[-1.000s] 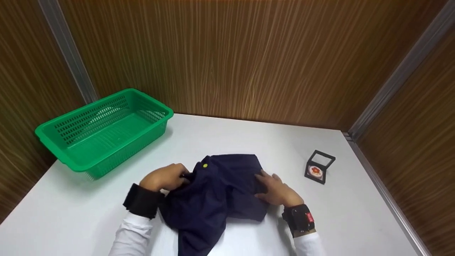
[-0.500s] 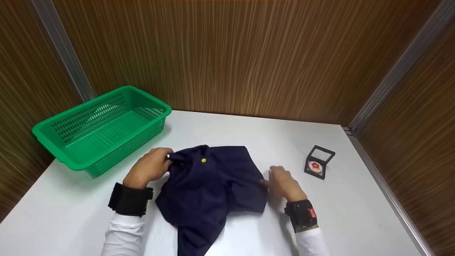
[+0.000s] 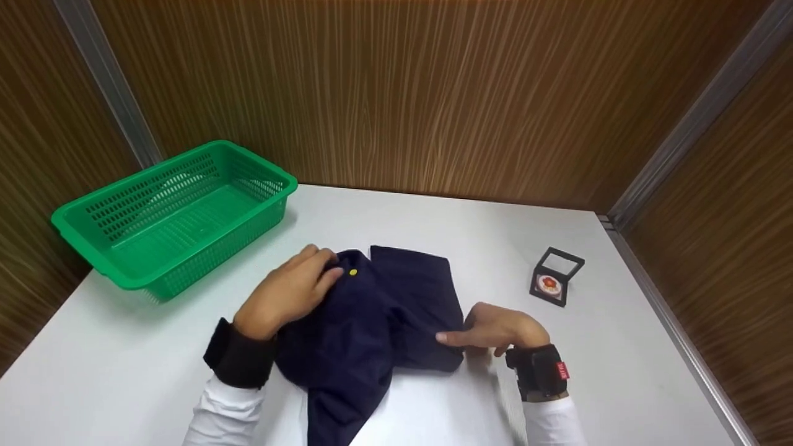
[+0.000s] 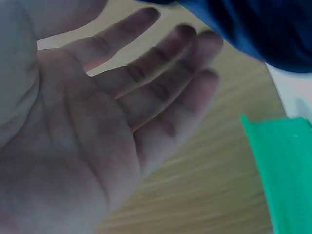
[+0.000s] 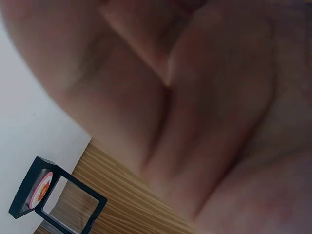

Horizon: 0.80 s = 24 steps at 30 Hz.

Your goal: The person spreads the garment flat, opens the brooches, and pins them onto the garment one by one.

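Note:
A dark navy garment (image 3: 353, 334) with one yellow button or dot (image 3: 353, 272) lies rumpled on the white table, one part trailing toward the front edge. My left hand (image 3: 288, 294) is over its upper left corner, thumb beside the yellow dot; in the left wrist view that hand's fingers (image 4: 161, 87) are spread and loosely bent, with navy cloth (image 4: 253, 29) beyond the tips. At the garment's right edge, my right hand (image 3: 499, 328) pinches the cloth, thumb on top and the other fingers curled out of sight. The right wrist view shows that hand's folded palm (image 5: 195, 112) close up, without the cloth.
A green perforated plastic basket (image 3: 186, 217) stands at the back left. On the right side of the table (image 3: 619, 371) a small black open case (image 3: 550, 275) holds a round disc with a red flower. Wood-patterned panels (image 3: 396, 93) wall in the back and sides.
My left hand moved left with the garment's upper left corner, then back right over it, fingers now loosened. My right hand lifted off the cloth, then came to its right edge and curled.

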Available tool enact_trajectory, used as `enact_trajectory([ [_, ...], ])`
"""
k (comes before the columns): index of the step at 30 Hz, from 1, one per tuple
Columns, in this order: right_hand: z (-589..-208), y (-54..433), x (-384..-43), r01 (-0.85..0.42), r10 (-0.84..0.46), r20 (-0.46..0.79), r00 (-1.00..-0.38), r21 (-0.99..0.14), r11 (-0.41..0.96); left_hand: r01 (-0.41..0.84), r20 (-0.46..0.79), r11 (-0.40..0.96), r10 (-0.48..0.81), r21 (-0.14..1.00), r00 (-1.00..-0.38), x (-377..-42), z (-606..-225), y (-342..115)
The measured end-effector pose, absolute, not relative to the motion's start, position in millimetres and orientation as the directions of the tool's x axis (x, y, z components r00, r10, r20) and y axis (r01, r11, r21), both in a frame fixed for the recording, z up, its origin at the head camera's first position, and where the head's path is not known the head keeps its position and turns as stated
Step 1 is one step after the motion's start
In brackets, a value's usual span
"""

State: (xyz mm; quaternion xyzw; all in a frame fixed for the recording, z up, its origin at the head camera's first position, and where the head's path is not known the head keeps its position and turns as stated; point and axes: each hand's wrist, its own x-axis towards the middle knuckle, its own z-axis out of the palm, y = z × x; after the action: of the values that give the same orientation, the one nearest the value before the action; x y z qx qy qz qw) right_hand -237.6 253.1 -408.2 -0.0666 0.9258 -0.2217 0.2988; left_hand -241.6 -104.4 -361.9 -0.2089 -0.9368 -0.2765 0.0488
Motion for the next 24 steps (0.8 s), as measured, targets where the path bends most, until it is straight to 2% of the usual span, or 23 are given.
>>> enact_trajectory([
  [3, -407, 250, -235, 0.015, -0.267, -0.549, -0.792, -0.455, 0.891, 0.399, 0.152, 0.769, 0.376, 0.499, -0.914, -235, -358, -93],
  [6, -408, 241, -234, -0.037, -0.3, -0.534, -0.79, -0.446, 0.894, 0.36, 0.044, 0.787, 0.392, 0.501, -0.919, -233, -358, -88],
  [9, -411, 232, -235, -0.112, -0.319, -0.461, -0.828, -0.421, 0.9, 0.354, -0.031, 0.798, 0.421, 0.488, -0.907, -234, -361, -86],
  [13, -418, 227, -240, -0.18, -0.322, -0.321, -0.891, -0.402, 0.898, 0.403, -0.02, 0.79, 0.464, 0.462, -0.886, -237, -365, -88],
  [18, -427, 233, -250, -0.164, -0.296, -0.145, -0.944, -0.572, 0.804, 0.443, 0.018, 0.772, 0.489, 0.456, -0.872, -238, -367, -97],
  [24, -432, 239, -259, -0.111, -0.272, -0.031, -0.962, -0.865, 0.489, 0.451, 0.02, 0.763, 0.5, 0.463, -0.866, -243, -362, -108],
])
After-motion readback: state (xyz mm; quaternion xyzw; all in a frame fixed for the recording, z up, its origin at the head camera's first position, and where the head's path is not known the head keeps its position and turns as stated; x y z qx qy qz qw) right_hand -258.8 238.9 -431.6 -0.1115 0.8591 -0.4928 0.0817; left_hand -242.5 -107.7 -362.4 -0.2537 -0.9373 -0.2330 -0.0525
